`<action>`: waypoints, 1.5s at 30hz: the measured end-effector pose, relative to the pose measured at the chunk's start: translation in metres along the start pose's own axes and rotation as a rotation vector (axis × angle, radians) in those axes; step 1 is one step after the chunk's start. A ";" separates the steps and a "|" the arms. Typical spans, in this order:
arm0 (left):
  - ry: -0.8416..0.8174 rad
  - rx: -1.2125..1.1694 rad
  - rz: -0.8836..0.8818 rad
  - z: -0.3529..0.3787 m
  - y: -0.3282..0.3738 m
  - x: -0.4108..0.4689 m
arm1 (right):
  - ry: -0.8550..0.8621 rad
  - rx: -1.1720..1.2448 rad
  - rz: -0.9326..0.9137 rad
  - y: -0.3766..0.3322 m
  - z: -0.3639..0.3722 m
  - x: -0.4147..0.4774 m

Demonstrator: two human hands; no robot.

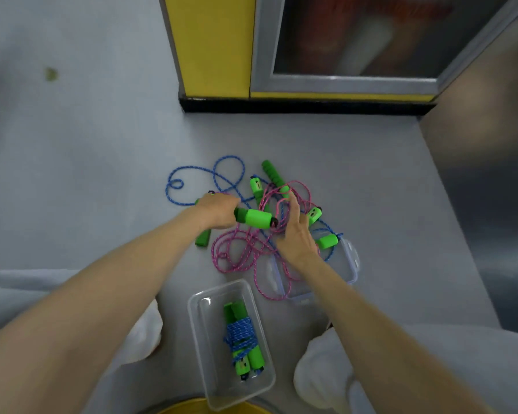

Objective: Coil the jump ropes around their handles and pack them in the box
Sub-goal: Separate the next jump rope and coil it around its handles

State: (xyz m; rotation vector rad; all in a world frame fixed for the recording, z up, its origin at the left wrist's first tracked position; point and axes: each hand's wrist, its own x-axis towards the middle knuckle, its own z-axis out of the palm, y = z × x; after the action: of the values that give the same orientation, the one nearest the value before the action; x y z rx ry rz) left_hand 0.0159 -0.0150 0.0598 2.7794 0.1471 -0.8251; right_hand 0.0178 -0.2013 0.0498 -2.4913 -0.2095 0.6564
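Near box (193, 324) holds one coiled blue rope (239, 333). Your left hand (219, 212) grips a green handle (256, 219); your right hand (293, 237), fingers straight, touches the pink rope (243, 245). Free its loops first, then wrap tight.

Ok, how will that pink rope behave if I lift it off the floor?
Probably floppy: the pink rope lies in loose, irregular loops. Likely to snag, since it crosses the blue rope and drapes over the clear lid. It looks thin, so probably light; the loops should trail and swing.
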 end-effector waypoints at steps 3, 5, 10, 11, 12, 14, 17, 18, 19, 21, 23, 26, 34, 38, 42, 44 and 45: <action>-0.009 -0.004 0.068 -0.034 0.010 -0.030 | -0.061 -0.055 -0.107 -0.014 -0.024 -0.013; -0.012 -0.052 0.094 -0.055 0.016 -0.050 | -0.113 -0.105 -0.097 -0.025 -0.041 -0.026; 0.145 -0.638 -0.046 -0.107 0.024 -0.115 | -0.140 -0.098 -0.106 -0.039 -0.077 -0.071; 0.160 -0.776 -0.094 -0.111 0.023 -0.125 | -0.128 -0.086 -0.119 -0.037 -0.081 -0.073; 0.167 -0.902 -0.133 -0.115 0.022 -0.136 | -0.104 -0.078 -0.118 -0.040 -0.086 -0.078; 0.174 -1.128 -0.186 -0.115 0.025 -0.150 | -0.057 -0.056 -0.111 -0.044 -0.094 -0.080; 0.217 -1.341 -0.240 -0.110 0.033 -0.159 | 0.000 0.055 -0.047 -0.053 -0.101 -0.078; 0.221 -1.385 -0.262 -0.107 0.036 -0.160 | -0.014 0.176 -0.007 -0.056 -0.102 -0.076; 0.217 -1.416 -0.281 -0.103 0.037 -0.157 | -0.039 0.312 0.026 -0.059 -0.102 -0.075; 0.191 -1.423 -0.328 -0.089 0.036 -0.150 | -0.096 0.493 0.067 -0.067 -0.103 -0.079; 0.156 -1.394 -0.390 -0.073 0.035 -0.140 | -0.127 0.603 0.076 -0.070 -0.103 -0.080; 0.123 -1.379 -0.443 -0.060 0.040 -0.131 | -0.165 0.794 0.164 -0.078 -0.107 -0.074; 0.022 -1.408 -0.202 -0.076 0.053 -0.128 | -0.293 1.285 0.303 -0.099 -0.119 -0.051; 0.068 -1.385 -0.193 -0.075 0.057 -0.129 | -0.375 1.357 0.299 -0.102 -0.120 -0.049; 0.190 -1.336 -0.255 -0.073 0.048 -0.134 | -0.258 1.072 0.269 -0.095 -0.118 -0.045; 0.210 -1.413 -0.226 -0.076 0.046 -0.138 | -0.189 0.765 0.258 -0.091 -0.109 -0.044; 0.211 -1.446 -0.204 -0.078 0.045 -0.141 | -0.190 0.621 0.232 -0.089 -0.103 -0.043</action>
State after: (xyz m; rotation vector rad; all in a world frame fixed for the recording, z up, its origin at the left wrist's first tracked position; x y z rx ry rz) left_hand -0.0535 -0.0427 0.2088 1.4515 0.7246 -0.2136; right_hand 0.0302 -0.1872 0.1916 -1.8684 0.1951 0.8951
